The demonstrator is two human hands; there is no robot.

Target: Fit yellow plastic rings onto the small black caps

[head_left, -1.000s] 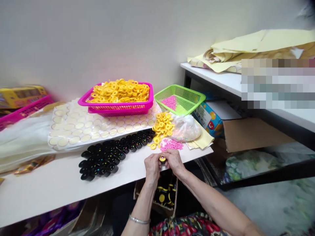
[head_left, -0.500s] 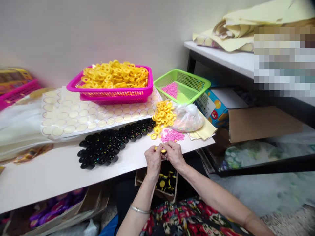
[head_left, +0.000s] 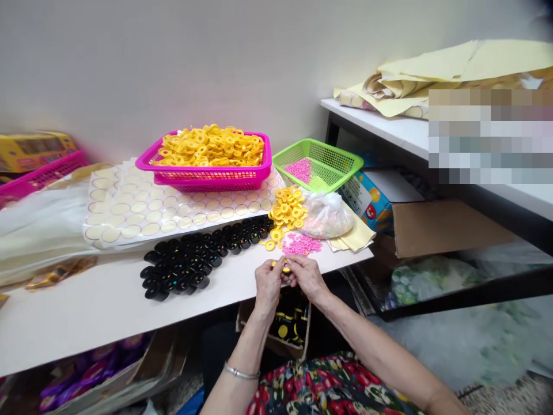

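Observation:
At the table's front edge, my left hand and my right hand are pinched together on one small black-and-yellow round piece. A bit of pink shows in its middle, but fingers cover most of it. Just beyond my fingertips lies a pile of tiny pink pieces. Behind that is a heap of yellow rings. Rows of small black cups, some with coloured dots in them, stand to the left. Under my hands an open box holds several black-and-yellow pieces.
A magenta basket full of yellow rings stands on sheets of oval stickers. A green basket holds pink and pale green bits. Beside the rings sits a clear plastic bag. A second table and an open carton are at right.
The camera view has shifted, so the table and baskets appear slightly lower. Both hands stay pinched on the same round piece, with the fingers moved only a little.

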